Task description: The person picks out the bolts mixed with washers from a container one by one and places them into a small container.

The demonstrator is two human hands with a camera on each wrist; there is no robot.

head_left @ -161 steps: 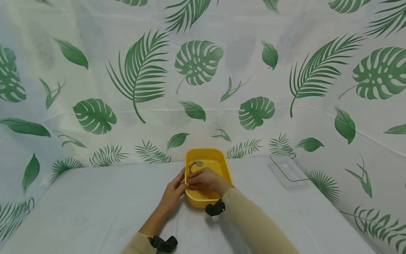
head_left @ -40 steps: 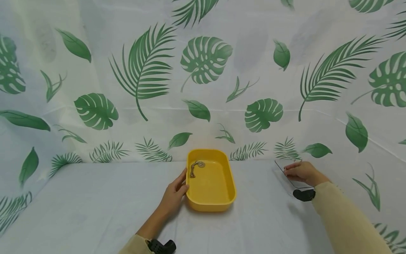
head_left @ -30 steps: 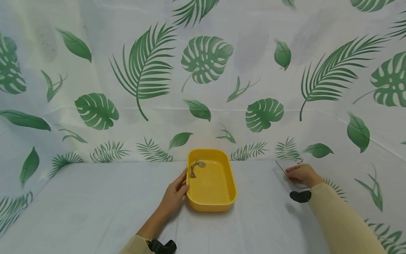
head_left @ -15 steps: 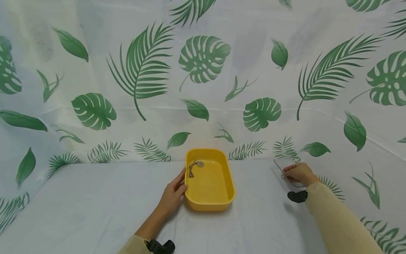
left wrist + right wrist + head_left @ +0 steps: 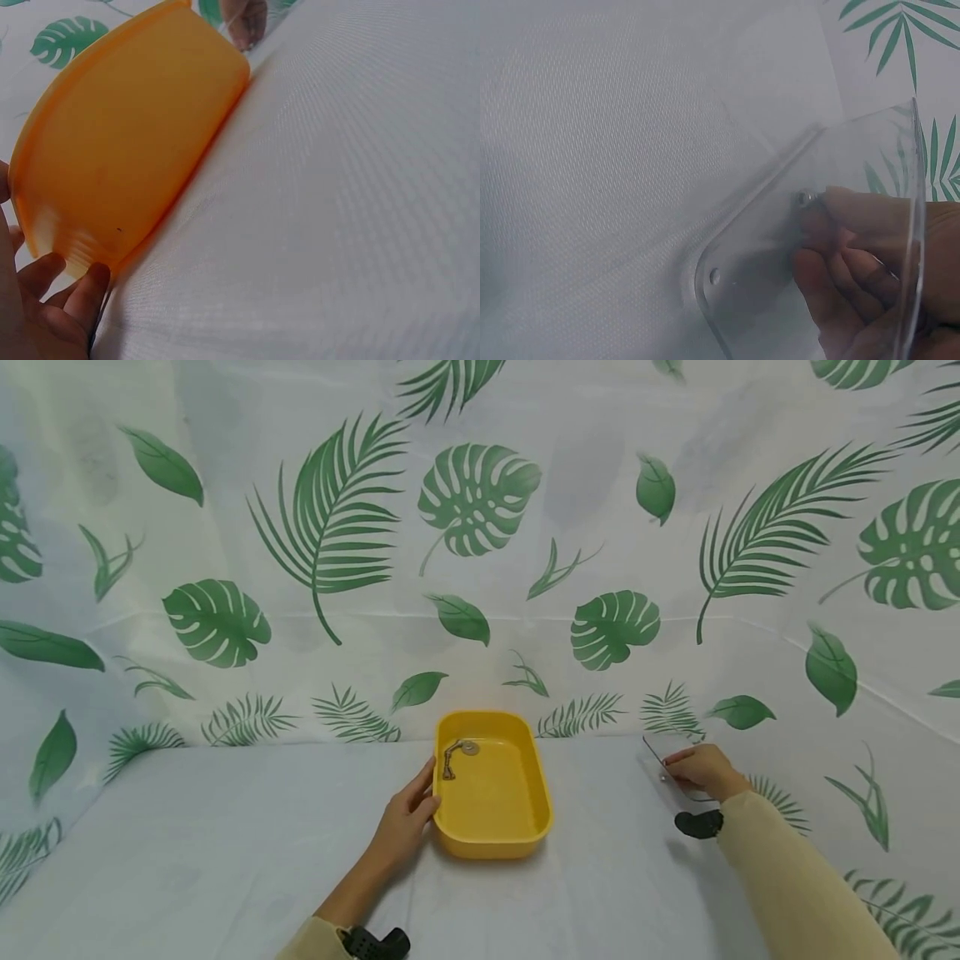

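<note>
My left hand [image 5: 402, 818] holds the left side of a yellow plastic tray [image 5: 495, 850], its thumb at the rim. In the left wrist view, bent fingertips [image 5: 94, 277] press the tray's outer wall low down. Inside the tray, along its left wall, lies a bent chain of small metal pieces [image 5: 450, 760] ending at a round disc [image 5: 470, 747]. My right hand [image 5: 705, 768] is in a clear plastic box [image 5: 742, 315] at the right. Its thumb and finger pinch a small shiny metal ball [image 5: 806, 199], seen through the box's wall.
A white cloth [image 5: 225, 843] covers the table. Behind it hangs a white curtain [image 5: 510, 635] printed with green leaves, which also comes round the sides. In the right wrist view another small shiny spot [image 5: 715, 276] shows at the box's near corner.
The right hand has gone from inside the yellow tray to the clear box on the right, leaving the metal chain behind. Over the last second both hands stay nearly still.
</note>
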